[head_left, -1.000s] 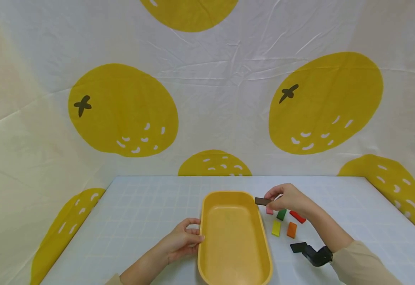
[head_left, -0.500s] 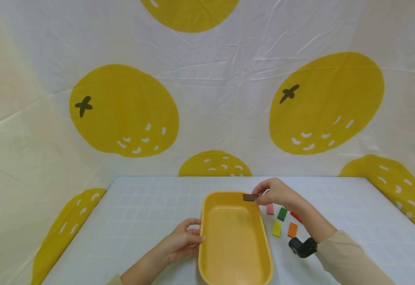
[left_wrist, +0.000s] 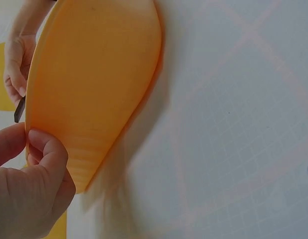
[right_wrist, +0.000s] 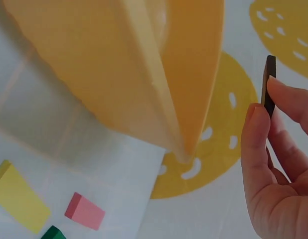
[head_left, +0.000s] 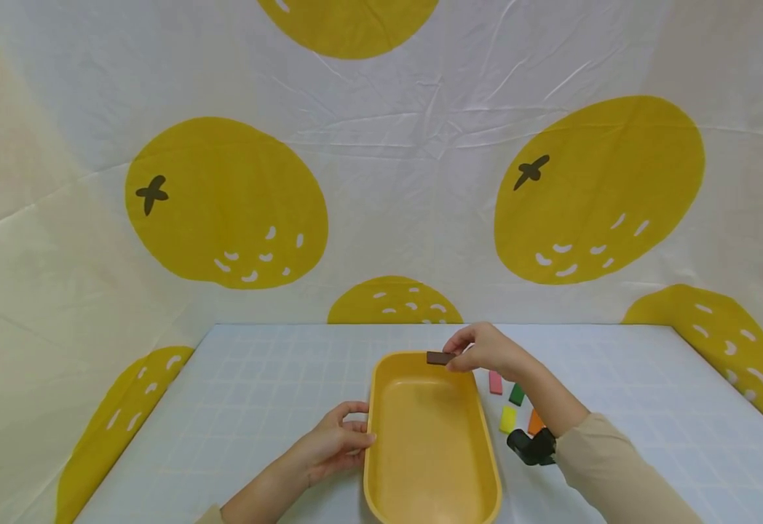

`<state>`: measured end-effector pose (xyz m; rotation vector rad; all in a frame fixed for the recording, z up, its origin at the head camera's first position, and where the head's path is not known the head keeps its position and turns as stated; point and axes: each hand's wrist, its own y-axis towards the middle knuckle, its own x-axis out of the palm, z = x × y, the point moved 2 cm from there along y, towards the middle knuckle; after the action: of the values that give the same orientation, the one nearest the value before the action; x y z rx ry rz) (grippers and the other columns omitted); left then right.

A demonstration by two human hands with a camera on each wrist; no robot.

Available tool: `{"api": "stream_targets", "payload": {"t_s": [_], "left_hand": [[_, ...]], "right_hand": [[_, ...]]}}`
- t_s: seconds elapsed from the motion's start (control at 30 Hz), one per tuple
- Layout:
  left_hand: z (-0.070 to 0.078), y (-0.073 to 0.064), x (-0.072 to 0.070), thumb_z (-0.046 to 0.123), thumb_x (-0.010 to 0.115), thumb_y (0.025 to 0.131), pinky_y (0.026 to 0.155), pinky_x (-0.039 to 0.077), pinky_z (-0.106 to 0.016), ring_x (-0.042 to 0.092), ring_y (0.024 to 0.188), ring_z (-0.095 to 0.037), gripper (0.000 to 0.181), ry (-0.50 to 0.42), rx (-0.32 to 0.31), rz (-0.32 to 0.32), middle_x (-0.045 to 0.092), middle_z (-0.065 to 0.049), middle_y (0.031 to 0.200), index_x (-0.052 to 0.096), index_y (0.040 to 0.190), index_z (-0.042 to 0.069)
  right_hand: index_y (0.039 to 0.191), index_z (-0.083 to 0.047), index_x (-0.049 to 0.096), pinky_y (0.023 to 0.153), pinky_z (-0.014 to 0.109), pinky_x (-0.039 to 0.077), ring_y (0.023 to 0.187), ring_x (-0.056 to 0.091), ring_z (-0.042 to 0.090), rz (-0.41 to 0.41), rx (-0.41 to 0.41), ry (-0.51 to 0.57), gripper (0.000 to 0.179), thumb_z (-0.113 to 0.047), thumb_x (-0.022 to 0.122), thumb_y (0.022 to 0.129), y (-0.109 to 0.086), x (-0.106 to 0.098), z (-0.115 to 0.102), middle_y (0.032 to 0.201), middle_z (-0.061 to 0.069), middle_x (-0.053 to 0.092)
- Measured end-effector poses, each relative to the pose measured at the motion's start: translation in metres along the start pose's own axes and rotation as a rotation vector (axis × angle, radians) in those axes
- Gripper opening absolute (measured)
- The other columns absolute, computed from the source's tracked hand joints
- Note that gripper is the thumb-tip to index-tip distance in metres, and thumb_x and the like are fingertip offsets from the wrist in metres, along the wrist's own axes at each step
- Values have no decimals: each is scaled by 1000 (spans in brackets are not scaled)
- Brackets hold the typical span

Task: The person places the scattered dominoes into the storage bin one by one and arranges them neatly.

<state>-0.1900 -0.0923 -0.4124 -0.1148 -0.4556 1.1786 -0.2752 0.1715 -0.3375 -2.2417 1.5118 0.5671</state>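
A deep yellow-orange plastic bin [head_left: 430, 451] stands on the table in front of me. My left hand [head_left: 332, 440] grips its left rim; in the left wrist view thumb and fingers pinch the edge. Over the far end of the bin, my right hand [head_left: 484, 349] pinches a dark brown, flat rectangular block [head_left: 438, 358] by one end. The right wrist view shows this block [right_wrist: 268, 84] held edge-on between thumb and fingertips, with its other end sticking out free. The bin's floor shows bare in the head view.
Right of the bin lie small blocks: pink [head_left: 496, 383], green [head_left: 517, 394], yellow [head_left: 508, 420] and orange [head_left: 535, 423], the last partly hidden by the right arm. A black wrist camera [head_left: 531, 446] hangs near them. A fruit-print cloth [head_left: 408, 218] backs the table.
My right hand has moved left with the brown block, from beside the bin's right rim to over its far end. The forearm now hides the red block. My left hand stays put.
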Motion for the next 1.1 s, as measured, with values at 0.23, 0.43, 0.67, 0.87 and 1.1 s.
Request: {"api": "stream_targets", "payload": {"t_s": [0.23, 0.43, 0.67, 0.87, 1.1], "left_hand": [[2, 1, 1, -6, 61, 84, 65, 47, -24, 56, 73, -13, 51, 4, 2, -6, 55, -8, 91, 33, 127, 1], [3, 1, 2, -5, 61, 84, 65, 47, -24, 55, 72, -12, 52, 6, 10, -1, 55, -8, 90, 32, 127, 0], [2, -1, 1, -6, 61, 84, 65, 47, -24, 55, 71, -12, 51, 14, 2, 11, 54, -6, 89, 33, 126, 0], [1, 1, 0, -6, 60, 84, 66, 47, -26, 55, 73, -13, 51, 3, 0, 12, 55, -7, 90, 32, 126, 0], [-3, 3, -2, -6, 59, 85, 68, 48, -27, 57, 76, -14, 51, -5, -3, -13, 59, -9, 96, 31, 127, 1]], "right_hand": [[93, -1, 69, 71, 30, 50, 80, 52, 23, 26, 37, 66, 24, -8, 78, 72, 7, 8, -2, 87, 9, 58], [102, 4, 65, 75, 30, 52, 80, 59, 20, -4, 68, 276, 32, -6, 77, 74, 16, 19, 0, 95, 12, 62], [106, 9, 62, 74, 30, 53, 78, 64, 18, -8, 103, 433, 32, 1, 73, 76, 25, 33, 3, 95, 13, 62], [100, 8, 65, 71, 32, 54, 73, 64, 18, 60, 174, 352, 30, 2, 75, 73, 29, 48, 6, 94, 13, 64], [91, 6, 68, 69, 33, 54, 69, 64, 18, 81, 199, 273, 22, 5, 77, 70, 31, 65, 12, 84, 11, 65]]}}
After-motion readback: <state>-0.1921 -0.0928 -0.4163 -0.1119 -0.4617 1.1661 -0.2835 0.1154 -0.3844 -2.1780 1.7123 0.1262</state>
